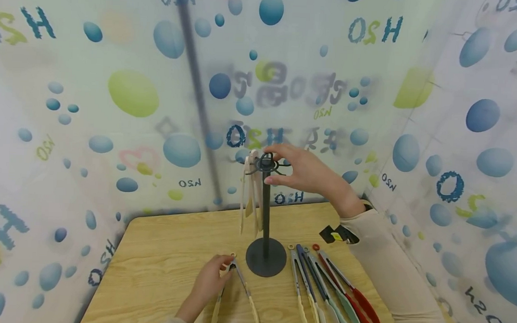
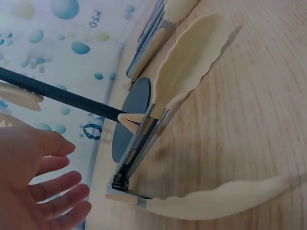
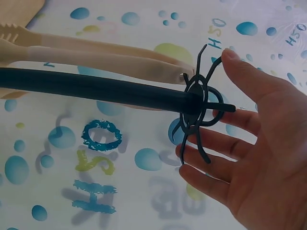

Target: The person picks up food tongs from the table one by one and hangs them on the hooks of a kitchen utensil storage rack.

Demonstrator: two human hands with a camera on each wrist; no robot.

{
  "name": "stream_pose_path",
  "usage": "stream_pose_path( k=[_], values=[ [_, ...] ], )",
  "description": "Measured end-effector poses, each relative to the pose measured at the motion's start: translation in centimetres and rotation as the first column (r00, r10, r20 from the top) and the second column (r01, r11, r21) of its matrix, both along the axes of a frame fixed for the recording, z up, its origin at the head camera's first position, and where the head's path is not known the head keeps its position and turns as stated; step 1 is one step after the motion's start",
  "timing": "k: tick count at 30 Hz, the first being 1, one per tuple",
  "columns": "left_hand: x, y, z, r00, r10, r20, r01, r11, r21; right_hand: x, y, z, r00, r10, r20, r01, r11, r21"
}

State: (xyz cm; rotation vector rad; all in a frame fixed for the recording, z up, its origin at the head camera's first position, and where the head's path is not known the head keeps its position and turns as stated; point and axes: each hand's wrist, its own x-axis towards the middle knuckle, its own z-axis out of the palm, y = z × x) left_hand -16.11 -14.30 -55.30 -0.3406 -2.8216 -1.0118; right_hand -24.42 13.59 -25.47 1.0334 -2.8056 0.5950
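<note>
On the wooden table stands a black utensil stand (image 1: pixel 267 210) with a ring of hooks at its top. My right hand (image 1: pixel 301 170) is around that top; in the right wrist view, its thumb touches a hook (image 3: pixel 216 67) and its loose fingers spread behind the ring. Beige utensils (image 3: pixel 110 57) hang from the stand's left side, one looking like tongs. Cream-tipped tongs (image 1: pixel 253 309) lie spread in front of the base, hinge toward the stand. My left hand (image 1: pixel 210 277) is beside that hinge; the left wrist view shows its fingers (image 2: pixel 62 187) loose and apart from the tongs.
Several tongs (image 1: pixel 322 289) with cream, green and red tips lie side by side right of the stand. A small black item (image 1: pixel 337 234) is beside the right sleeve. A patterned curtain (image 1: pixel 157 104) surrounds the wooden table (image 1: pixel 158 263) at the back and sides.
</note>
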Motion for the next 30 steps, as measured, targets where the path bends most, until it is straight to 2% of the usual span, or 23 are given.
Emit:
stream_pose_path(
  k=[7,14,21,26,30],
  values=[
    [0.7,-0.1,-0.5,0.997,0.020,0.068,-0.019,1.000,-0.022,0.1,0.8,0.5,0.997,0.066,0.027,-0.067,0.997,0.033],
    [1.0,-0.1,-0.7,0.996,0.047,0.071,-0.044,0.998,-0.047,-0.1,1.3,1.2,0.991,0.116,0.066,-0.120,0.991,0.062],
    [1.5,0.1,-0.7,0.988,0.077,0.138,-0.071,0.996,-0.048,-0.1,1.3,1.2,0.992,0.097,0.084,-0.102,0.993,0.059],
    [1.3,0.2,-0.9,0.986,0.100,0.135,-0.092,0.994,-0.061,0.0,1.2,1.3,0.992,0.082,0.101,-0.086,0.995,0.043],
    [1.2,0.3,-1.2,0.986,0.095,0.136,-0.086,0.994,-0.072,0.1,1.2,1.4,0.992,0.068,0.109,-0.071,0.997,0.028]
  ],
)
